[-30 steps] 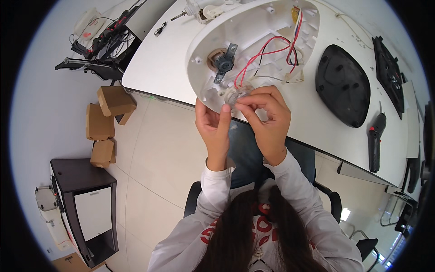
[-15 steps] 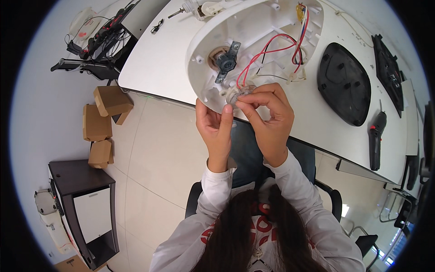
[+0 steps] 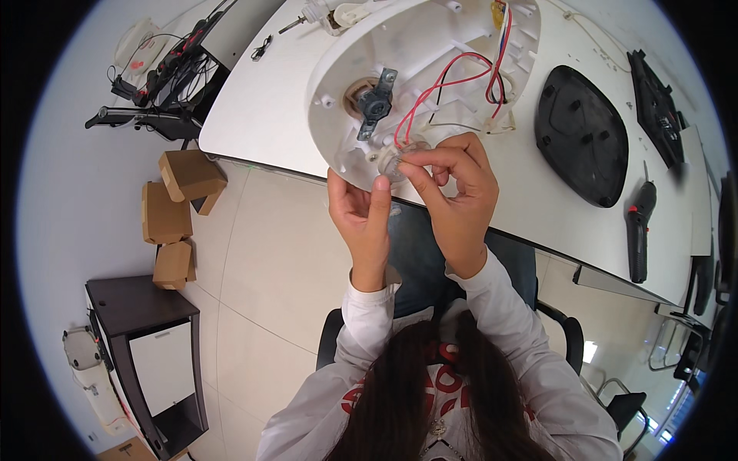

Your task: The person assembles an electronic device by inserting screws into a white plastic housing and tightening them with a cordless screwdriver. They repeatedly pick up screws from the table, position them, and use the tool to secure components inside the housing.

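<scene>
A white curved plastic housing [image 3: 324, 134] lies hollow side up at the table's near edge. My left hand [image 3: 360, 219] grips its near rim, the thumb on top and the other fingers partly hidden below. With thumb and index finger, my right hand [image 3: 461, 196] pinches a clear round plastic part [image 3: 390, 164] at the housing's near end. Red wires [image 3: 438, 83] run from beside that part across the inside to the far right corner. A dark bracket [image 3: 375, 107] sits over a round fitting in the housing's left half.
On the white table [image 3: 265, 115], a black rounded cover [image 3: 582, 142] lies right of the housing, with a cordless screwdriver [image 3: 639, 230] beyond it. A black frame-like panel [image 3: 657, 111] is at the far right. A white mechanism with a shaft [image 3: 323, 17] lies behind the housing.
The housing has shifted slightly left together with my left hand. My right fingers have turned a little, and more of the clear round part shows. The view has tilted slightly.
</scene>
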### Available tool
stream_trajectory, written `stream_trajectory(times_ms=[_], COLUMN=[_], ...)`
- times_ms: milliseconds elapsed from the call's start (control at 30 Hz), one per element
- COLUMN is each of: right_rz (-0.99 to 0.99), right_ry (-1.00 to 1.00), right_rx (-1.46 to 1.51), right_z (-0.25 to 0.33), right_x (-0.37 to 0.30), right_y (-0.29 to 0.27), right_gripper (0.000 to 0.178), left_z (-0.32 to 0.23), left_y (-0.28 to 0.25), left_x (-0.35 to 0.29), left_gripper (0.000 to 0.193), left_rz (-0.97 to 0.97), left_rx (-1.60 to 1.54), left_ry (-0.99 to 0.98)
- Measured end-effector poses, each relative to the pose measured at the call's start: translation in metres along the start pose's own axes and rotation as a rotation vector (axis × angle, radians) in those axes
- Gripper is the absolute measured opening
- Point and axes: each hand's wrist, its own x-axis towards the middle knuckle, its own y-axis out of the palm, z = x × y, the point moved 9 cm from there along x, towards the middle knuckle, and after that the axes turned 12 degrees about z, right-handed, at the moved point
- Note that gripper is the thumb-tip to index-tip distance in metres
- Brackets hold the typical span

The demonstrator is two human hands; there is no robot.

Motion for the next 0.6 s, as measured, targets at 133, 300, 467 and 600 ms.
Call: stream_trajectory(times_ms=[133, 300, 467, 600], right_rz=[-0.01, -0.006, -0.007, -0.025], right_ry=[-0.005, -0.006, 0.0, 0.029], right_rx=[0.007, 0.009, 0.011, -0.006], right_z=[0.002, 0.001, 0.001, 0.002], right_x=[0.0, -0.001, -0.001, 0.001], right_y=[-0.001, -0.001, 0.001, -0.005], right_gripper=[0.017, 0.017, 0.016, 0.011], left_z=[-0.001, -0.003, 0.0, 0.008], left_y=[0.001, 0.0, -0.002, -0.011], left_x=[0.0, -0.001, -0.001, -0.009], left_gripper=[0.045, 0.045, 0.047, 0.036], left_rz=[0.01, 0.0, 0.021, -0.012], left_rx=[0.014, 0.02, 0.001, 0.185], left_ry=[0.01, 0.012, -0.006, -0.026])
